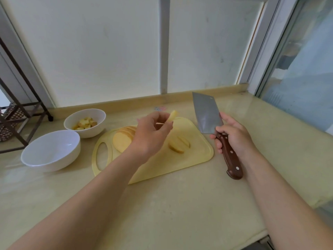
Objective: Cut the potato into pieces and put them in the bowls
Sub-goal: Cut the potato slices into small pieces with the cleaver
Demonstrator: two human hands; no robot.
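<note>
Pinched between thumb and fingers of the left hand (151,131): one pale potato slice (172,116), raised above the far part of the yellow cutting board (180,165). Gripped in the right hand (232,135), fingers curled round the brown riveted handle: a cleaver (207,114), blade pointing up and away, held just beside the board's right edge. Hands apart, each clamped on its own object.

Lying on the board: at left, a leaning row of round potato slices (122,140) beside the oval handle hole, partly hidden by the left wrist; at centre, a slice cut into strips (179,145), the strips lying side by side.

Standing left of the board on the beige surface (180,204): two white bowls, well apart from both hands. In the far bowl (100,115): small potato pieces (84,123). Nearer the camera, just beside it: the larger bowl (50,150).

At far left: a dark metal rack (23,109). Behind the surface: frosted window panes (90,51).
</note>
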